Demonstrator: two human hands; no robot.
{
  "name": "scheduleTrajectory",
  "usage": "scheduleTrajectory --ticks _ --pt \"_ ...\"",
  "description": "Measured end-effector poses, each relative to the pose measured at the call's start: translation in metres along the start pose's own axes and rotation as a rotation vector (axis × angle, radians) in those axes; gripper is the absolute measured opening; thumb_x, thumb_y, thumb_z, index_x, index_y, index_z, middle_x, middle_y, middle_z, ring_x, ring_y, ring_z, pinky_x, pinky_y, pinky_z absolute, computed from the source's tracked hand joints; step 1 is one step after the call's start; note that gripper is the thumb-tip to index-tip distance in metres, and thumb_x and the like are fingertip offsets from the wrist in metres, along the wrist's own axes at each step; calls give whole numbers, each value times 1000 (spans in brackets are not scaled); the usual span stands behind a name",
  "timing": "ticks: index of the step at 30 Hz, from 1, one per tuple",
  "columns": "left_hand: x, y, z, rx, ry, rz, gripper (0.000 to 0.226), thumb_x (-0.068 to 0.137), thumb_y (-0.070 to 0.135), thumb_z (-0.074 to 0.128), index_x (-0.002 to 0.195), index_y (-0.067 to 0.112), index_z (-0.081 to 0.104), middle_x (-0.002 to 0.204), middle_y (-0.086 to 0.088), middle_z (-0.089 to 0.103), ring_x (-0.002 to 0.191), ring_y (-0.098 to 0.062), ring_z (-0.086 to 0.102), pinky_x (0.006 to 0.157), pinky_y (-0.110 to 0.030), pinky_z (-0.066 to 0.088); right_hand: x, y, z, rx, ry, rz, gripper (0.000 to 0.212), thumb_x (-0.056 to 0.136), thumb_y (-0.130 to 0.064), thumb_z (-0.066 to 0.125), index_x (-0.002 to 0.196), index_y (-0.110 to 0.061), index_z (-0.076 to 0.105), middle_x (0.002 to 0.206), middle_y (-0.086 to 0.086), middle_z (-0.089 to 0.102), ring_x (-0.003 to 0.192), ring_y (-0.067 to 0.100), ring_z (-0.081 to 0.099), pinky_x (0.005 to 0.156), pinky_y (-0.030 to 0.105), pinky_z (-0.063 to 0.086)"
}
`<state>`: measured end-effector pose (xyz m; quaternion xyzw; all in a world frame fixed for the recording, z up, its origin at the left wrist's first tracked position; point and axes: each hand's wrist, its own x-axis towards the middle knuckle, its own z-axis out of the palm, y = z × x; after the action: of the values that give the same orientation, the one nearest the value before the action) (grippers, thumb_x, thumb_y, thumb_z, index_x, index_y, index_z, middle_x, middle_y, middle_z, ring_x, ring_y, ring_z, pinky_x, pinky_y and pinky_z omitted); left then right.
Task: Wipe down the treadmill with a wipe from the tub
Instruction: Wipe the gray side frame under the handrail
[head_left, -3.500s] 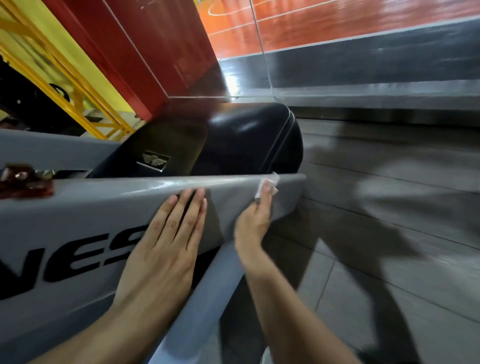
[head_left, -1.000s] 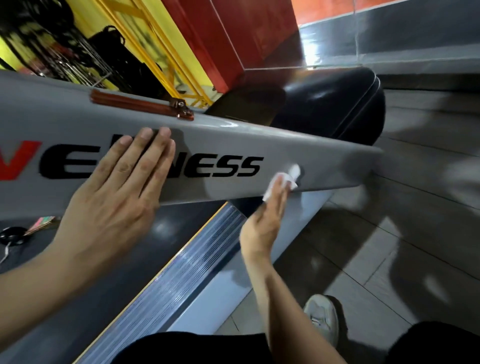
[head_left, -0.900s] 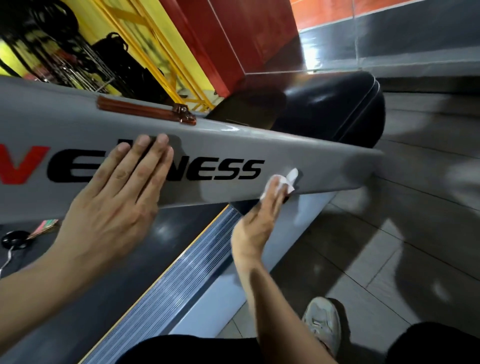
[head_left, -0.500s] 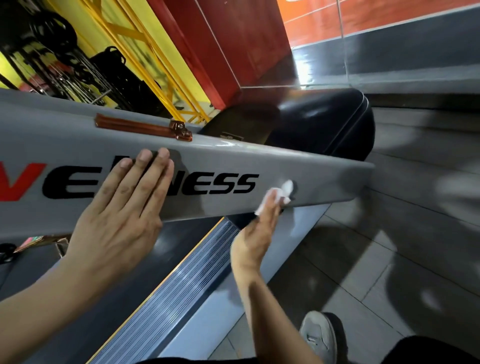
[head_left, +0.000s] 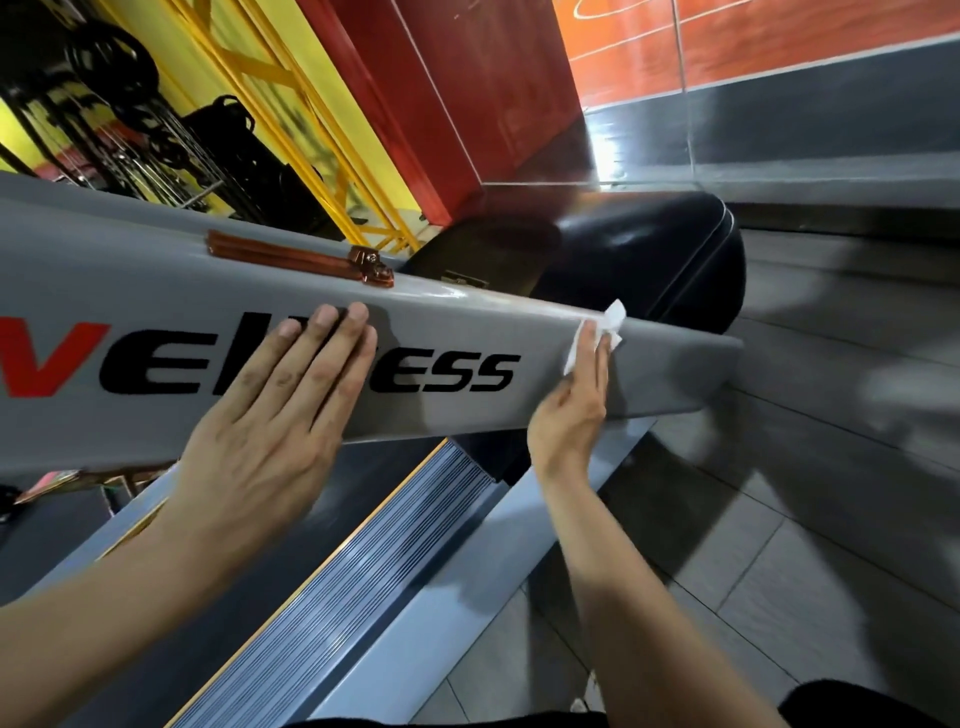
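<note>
**Wipe Pressed to the Treadmill's Grey Side Arm**

Nearest the camera, two bare forearms reached forward over the ribbed side rail (head_left: 363, 561) of the treadmill deck; a dark strip of clothing showed at the bottom edge of the view, above a grey tiled floor (head_left: 753, 545) to the right.

The left hand (head_left: 270, 431) lay flat on the treadmill's grey side arm (head_left: 156, 291), fingers straight and together, palm down, covering the middle letters of the black lettering printed there; it held nothing; a red letter stood at the far left of that lettering. The right hand (head_left: 571, 410) was set against the same arm further toward its tapered end, fingers extended and pressing a small white wipe (head_left: 605, 338) onto the grey surface just beside the last letter; the crumpled top of the wipe stuck out above the fingertips, near the arm's upper edge.

On top of the arm, above the left hand, sat a reddish-brown strip with a small clip (head_left: 311, 260); beyond the arm's end bulged the treadmill's glossy black motor cover (head_left: 649, 244); farther back stood a red wall (head_left: 467, 88), a yellow frame (head_left: 291, 119) and dark weight equipment (head_left: 114, 93) at the upper left.
</note>
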<state>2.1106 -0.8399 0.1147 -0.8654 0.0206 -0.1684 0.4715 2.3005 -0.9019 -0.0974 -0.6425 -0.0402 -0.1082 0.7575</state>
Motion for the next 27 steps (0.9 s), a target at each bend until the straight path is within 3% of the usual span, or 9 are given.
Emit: scheduleTrajectory --ticks 1,5,8,10,14,18,21,23,27 --pt "1 1 1 1 2 8 71 94 4 46 158 -4 19 167 -21 14 156 -35 15 126 -51 18 -3 -8 1 -2 1 7 72 92 18 34 156 -14 36 166 10 21 156 23 14 123 52 23" --pt "11 13 9 -47 27 43 69 93 0 42 158 -5 20 167 -21 16 155 -35 17 125 -51 19 -56 -70 17 26 -161 -510 58 94 14 42 149 -5 45 161 19 31 154 32 20 123 54 23" --pt "21 22 13 -97 49 23 64 95 -2 31 158 -5 19 167 -22 17 155 -35 19 125 -52 20 -42 -78 20 9 -221 -708 48 100 6 44 146 -4 47 156 19 41 150 30 31 120 53 31" --pt "26 27 17 -132 48 1 65 94 -2 28 158 -4 18 167 -21 15 155 -35 17 126 -52 18 -4 -45 11 -44 -174 -620 49 98 7 39 145 -5 51 154 14 45 149 26 34 119 50 33" --pt "37 45 28 -187 10 25 61 98 3 16 159 -4 14 168 -21 12 156 -35 14 126 -52 18 59 23 -14 -84 -58 -70 51 96 6 39 139 -12 59 154 6 47 145 21 39 117 45 34" --pt "58 64 39 -266 47 14 68 92 -1 22 159 -4 14 167 -22 14 155 -36 17 126 -52 16 32 -19 4 23 -94 -414 43 98 8 43 134 -3 61 147 9 54 142 26 44 116 48 35" --pt "81 81 51 -292 83 4 69 91 -3 31 159 -5 15 166 -24 15 155 -37 17 126 -53 16 25 -15 10 12 -108 -497 39 101 3 48 138 -4 58 148 10 52 144 21 42 117 45 35" --pt "96 94 60 -298 70 19 68 93 -2 32 158 -6 15 165 -26 18 154 -39 18 126 -53 15 54 29 3 -37 -13 -354 38 102 -2 44 136 -7 61 147 7 54 142 21 45 116 46 36" --pt "117 128 83 -292 17 58 63 93 1 34 154 -10 24 159 -33 29 150 -46 24 125 -56 15 117 111 -21 -52 104 131 45 100 2 41 133 -19 65 149 -3 53 140 12 45 119 39 35"
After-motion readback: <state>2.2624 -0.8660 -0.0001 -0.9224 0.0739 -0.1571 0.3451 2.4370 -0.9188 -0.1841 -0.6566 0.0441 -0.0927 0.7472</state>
